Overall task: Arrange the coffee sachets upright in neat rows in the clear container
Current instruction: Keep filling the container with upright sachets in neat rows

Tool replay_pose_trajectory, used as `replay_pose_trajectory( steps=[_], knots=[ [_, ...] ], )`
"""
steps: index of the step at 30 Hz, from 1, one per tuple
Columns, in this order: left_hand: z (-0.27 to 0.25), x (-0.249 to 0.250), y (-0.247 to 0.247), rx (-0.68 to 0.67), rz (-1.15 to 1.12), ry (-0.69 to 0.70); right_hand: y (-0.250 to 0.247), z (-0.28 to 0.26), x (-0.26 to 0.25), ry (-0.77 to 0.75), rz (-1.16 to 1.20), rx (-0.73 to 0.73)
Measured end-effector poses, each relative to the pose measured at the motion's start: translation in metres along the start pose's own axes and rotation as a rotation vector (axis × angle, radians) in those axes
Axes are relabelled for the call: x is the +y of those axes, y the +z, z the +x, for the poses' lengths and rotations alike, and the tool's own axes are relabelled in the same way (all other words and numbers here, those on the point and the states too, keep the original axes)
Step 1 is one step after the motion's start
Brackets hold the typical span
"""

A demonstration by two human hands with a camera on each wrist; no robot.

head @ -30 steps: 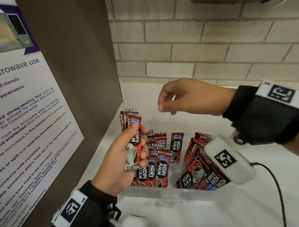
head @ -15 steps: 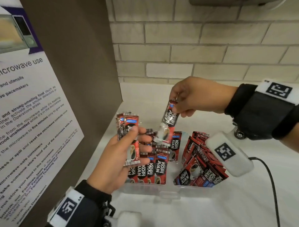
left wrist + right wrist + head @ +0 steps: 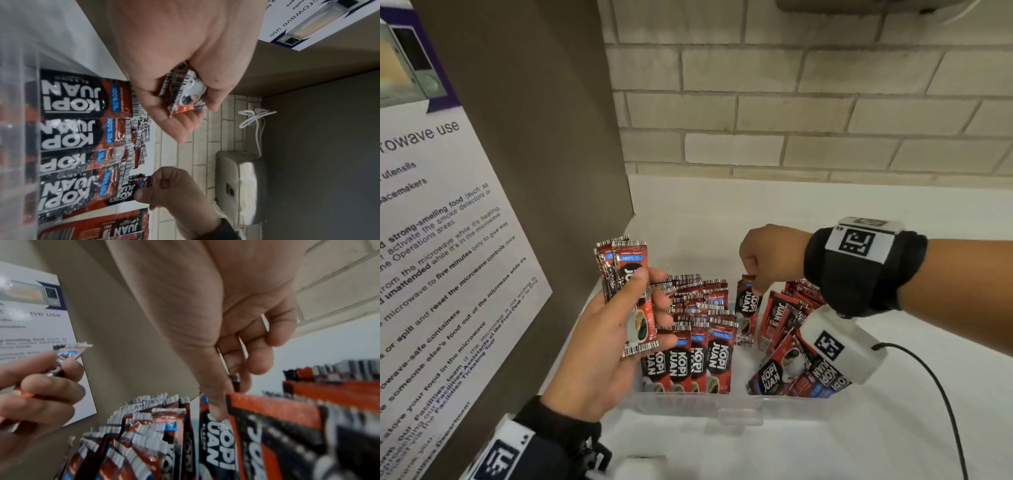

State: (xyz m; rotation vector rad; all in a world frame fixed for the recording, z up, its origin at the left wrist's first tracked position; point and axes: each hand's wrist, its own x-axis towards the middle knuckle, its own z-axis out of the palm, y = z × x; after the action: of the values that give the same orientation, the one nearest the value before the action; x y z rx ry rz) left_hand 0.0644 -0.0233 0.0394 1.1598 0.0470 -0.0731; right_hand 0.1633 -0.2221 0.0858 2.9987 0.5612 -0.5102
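Observation:
A clear container (image 3: 739, 406) on the white counter holds red-and-black coffee sachets. Upright rows (image 3: 688, 329) fill its left half; a leaning, loose heap (image 3: 791, 346) fills its right half. My left hand (image 3: 619, 329) hovers over the container's left edge and grips a small stack of sachets (image 3: 626, 291) (image 3: 185, 91) between thumb and fingers. My right hand (image 3: 760, 263) reaches down into the middle of the container and pinches the top of one upright sachet (image 3: 747, 311) (image 3: 216, 443) (image 3: 131, 190), which stands just right of the rows.
A brown cabinet side with a microwave-use notice (image 3: 441, 240) rises close on the left. A brick wall (image 3: 791, 102) stands behind. A black cable (image 3: 941, 404) runs over the counter at the right. A metal wall unit (image 3: 240, 186) shows in the left wrist view.
My right hand took one sachet from the left hand's stack and lowered it into the middle of the container. The left hand stayed over the left edge with the rest.

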Motion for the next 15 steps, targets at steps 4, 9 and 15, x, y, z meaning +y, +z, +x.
replay_pose_trajectory(
  steps=[4,9,15],
  knots=[
    [0.001,-0.001,-0.001,-0.003,0.002,0.007,0.002,0.001,-0.002,0.006,-0.047,-0.022],
    [0.003,-0.004,-0.001,-0.022,-0.007,0.004,-0.003,-0.001,0.001,-0.009,-0.035,0.003],
    [0.002,-0.006,0.003,-0.073,-0.054,-0.036,-0.024,-0.017,0.004,-0.022,0.087,0.165]
  ],
)
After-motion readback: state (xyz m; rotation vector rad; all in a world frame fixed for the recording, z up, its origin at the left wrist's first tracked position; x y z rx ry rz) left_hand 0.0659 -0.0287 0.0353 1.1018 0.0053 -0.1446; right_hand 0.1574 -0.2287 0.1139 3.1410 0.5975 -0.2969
